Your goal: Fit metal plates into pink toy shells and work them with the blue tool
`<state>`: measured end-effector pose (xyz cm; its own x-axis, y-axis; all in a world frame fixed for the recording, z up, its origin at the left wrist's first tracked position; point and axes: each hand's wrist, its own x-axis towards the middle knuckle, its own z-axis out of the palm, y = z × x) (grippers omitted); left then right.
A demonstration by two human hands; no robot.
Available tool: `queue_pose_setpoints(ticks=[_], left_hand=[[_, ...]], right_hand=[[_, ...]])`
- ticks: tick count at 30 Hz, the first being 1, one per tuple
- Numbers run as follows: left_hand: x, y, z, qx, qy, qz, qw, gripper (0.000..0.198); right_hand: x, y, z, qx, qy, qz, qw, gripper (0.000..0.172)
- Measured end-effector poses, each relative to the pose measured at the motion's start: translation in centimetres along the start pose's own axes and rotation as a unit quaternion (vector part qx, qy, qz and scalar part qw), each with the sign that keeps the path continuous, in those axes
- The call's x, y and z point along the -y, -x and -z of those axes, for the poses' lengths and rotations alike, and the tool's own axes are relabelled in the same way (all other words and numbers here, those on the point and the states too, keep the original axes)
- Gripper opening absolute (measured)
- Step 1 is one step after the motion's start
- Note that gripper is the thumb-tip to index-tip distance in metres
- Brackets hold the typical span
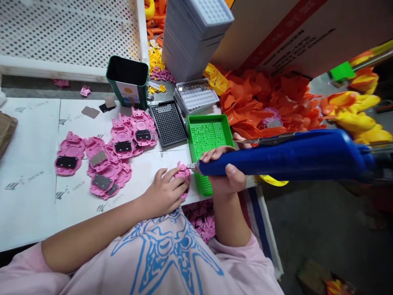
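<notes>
My right hand (225,174) is wrapped round a blue electric screwdriver (285,157), held nearly level with its tip pointing left. That tip meets the upper edge of a pink plastic part (183,172) near the table's front edge. My left hand (166,192) presses on the same part, its fingers curled over it and covering much of it. Left of my hands lie several more pink plastic parts (112,170), some overlapping, with black or grey plates on them. A green perforated basket (227,123) stands just beyond my right hand.
A black grid tray (168,123), a white tray of small round pieces (196,96) and a dark green bin (127,82) stand farther back. A tall stack of white trays (193,41) rises behind them. Orange plastic pieces (260,102) heap up on the right.
</notes>
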<state>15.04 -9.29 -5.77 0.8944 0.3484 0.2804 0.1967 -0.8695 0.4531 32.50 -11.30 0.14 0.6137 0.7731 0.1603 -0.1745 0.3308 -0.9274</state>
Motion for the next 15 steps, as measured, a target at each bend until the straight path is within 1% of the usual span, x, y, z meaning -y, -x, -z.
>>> queue_pose_setpoints(ticks=[4, 8, 12, 15], left_hand=[[-0.04, 0.0, 0.08, 0.005, 0.001, -0.001, 1.0, 0.03], [-0.06, -0.01, 0.11, 0.013, 0.001, 0.003, 1.0, 0.03], [0.0, -0.02, 0.11, 0.0, 0.004, -0.002, 1.0, 0.03], [-0.01, -0.03, 0.12, 0.004, 0.001, -0.001, 1.0, 0.03]], right_hand=[[0.08, -0.13, -0.21, -0.01, 0.016, 0.006, 1.0, 0.035], [0.22, -0.18, -0.19, -0.003, 0.003, 0.011, 1.0, 0.03], [0.11, -0.12, -0.01, 0.001, 0.008, 0.001, 1.0, 0.03], [-0.08, 0.0, 0.03, 0.008, -0.011, 0.004, 1.0, 0.027]])
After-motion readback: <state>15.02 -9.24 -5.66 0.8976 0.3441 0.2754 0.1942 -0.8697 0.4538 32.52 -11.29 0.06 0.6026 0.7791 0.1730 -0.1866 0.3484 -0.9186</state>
